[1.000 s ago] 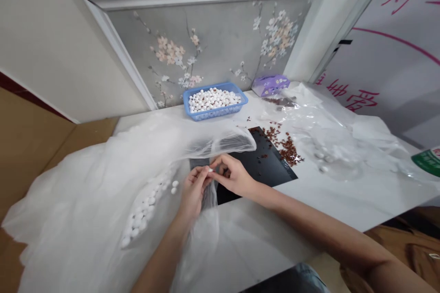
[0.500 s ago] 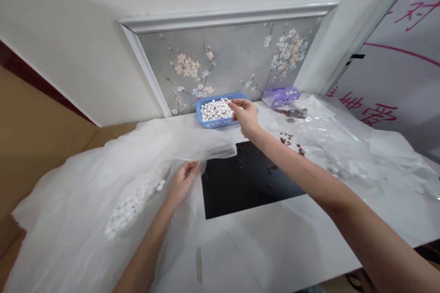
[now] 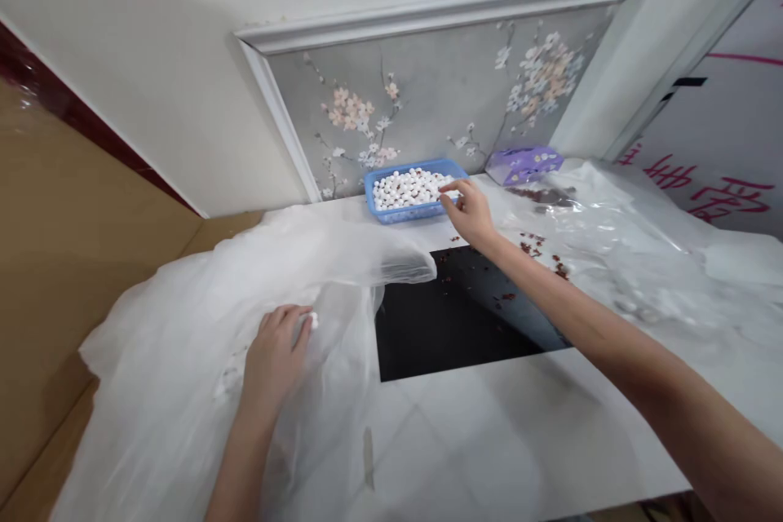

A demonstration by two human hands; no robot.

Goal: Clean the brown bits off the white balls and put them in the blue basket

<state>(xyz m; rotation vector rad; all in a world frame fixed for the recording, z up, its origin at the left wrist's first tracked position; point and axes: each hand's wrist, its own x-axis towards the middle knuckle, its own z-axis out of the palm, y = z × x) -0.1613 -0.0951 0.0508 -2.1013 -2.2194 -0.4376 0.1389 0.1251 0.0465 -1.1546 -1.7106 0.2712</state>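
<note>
Our right hand (image 3: 470,210) pinched a white piece at the basket (image 3: 379,214); our left hand (image 3: 276,356) lay open, palm down, on the bag (image 3: 171,359).

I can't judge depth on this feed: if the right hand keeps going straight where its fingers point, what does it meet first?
Probably the white balls in the blue basket. The right hand points left over the basket's near right corner; height above them is unclear.
</note>
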